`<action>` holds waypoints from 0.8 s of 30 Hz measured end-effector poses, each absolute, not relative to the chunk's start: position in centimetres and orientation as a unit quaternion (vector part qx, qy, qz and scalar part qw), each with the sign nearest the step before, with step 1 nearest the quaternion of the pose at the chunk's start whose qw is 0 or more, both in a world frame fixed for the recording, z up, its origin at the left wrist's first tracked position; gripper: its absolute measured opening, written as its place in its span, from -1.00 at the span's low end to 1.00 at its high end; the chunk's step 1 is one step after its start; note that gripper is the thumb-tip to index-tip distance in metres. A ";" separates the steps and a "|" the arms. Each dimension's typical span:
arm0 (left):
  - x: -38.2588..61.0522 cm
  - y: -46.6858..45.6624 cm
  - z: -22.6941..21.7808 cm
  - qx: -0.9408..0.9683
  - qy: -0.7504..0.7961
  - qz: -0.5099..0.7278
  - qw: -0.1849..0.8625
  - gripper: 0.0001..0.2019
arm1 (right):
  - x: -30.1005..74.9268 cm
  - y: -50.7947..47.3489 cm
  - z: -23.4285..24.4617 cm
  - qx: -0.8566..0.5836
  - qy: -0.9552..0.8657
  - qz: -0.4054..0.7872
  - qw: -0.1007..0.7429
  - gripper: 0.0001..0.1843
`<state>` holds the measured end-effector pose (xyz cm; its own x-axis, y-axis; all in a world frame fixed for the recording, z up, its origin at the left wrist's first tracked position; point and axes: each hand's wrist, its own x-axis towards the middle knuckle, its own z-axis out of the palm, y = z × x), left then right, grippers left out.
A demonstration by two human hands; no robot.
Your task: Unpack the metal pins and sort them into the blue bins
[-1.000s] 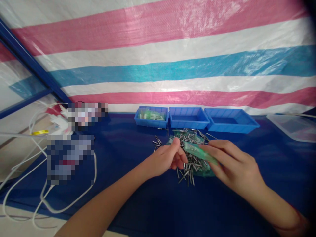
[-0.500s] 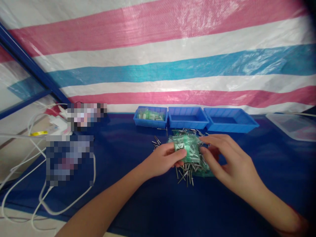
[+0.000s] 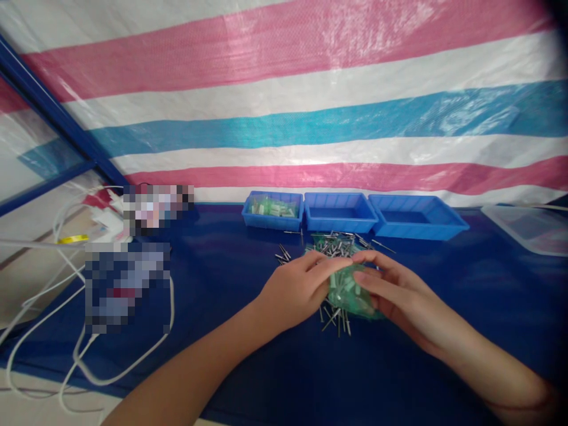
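Note:
A see-through green plastic bag (image 3: 348,294) with small pale pieces in it is between my hands, above a heap of metal pop rivets (image 3: 335,244). My left hand (image 3: 302,287) holds the bag at its upper left, with the thumb along the top edge and the other fingers largely hidden. From the other side, my right hand (image 3: 394,287) grips it, thumb on the front face and fingertips at the top. Both sets of fingertips nearly meet there. Loose rivets stick out below the bag and lie to its left.
Three blue bins stand behind the heap: a left bin (image 3: 273,222) with green bags, a middle bin (image 3: 341,224) and a right bin (image 3: 419,226). At far right lies a clear plastic lid or tray (image 3: 523,234). White cables (image 3: 124,378) loop across the left side.
My right hand has closed in onto the bag, and my left thumb has shifted to its top edge. The bag's face now tilts lower, uncovering more rivets behind it.

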<state>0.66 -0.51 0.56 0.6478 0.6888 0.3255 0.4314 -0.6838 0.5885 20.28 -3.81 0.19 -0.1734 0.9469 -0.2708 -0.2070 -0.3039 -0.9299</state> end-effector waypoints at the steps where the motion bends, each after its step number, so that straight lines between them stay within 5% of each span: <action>1: 0.7 -0.5 0.5 0.855 0.332 0.285 0.279 -0.62 | 20.4 -3.7 0.0 -0.468 -0.406 0.642 0.452 -0.59; 6: 1.5 -0.9 0.1 0.740 0.364 0.289 0.486 -0.58 | 20.7 -3.7 -0.7 -0.469 -0.515 0.501 0.514 -0.66; 11: 1.5 0.3 0.3 0.704 0.370 0.351 0.494 -0.73 | 21.1 -4.1 -0.5 -0.478 -0.610 0.388 0.498 -0.62; 16: -1.4 6.5 1.8 0.648 0.485 0.481 0.337 -0.48 | 22.8 -3.4 0.2 -0.493 -0.635 0.299 0.514 -0.55; 24: -2.4 14.5 2.8 0.750 0.604 0.268 0.008 -0.70 | 25.0 -1.4 0.5 -0.534 -0.605 0.300 0.509 -0.56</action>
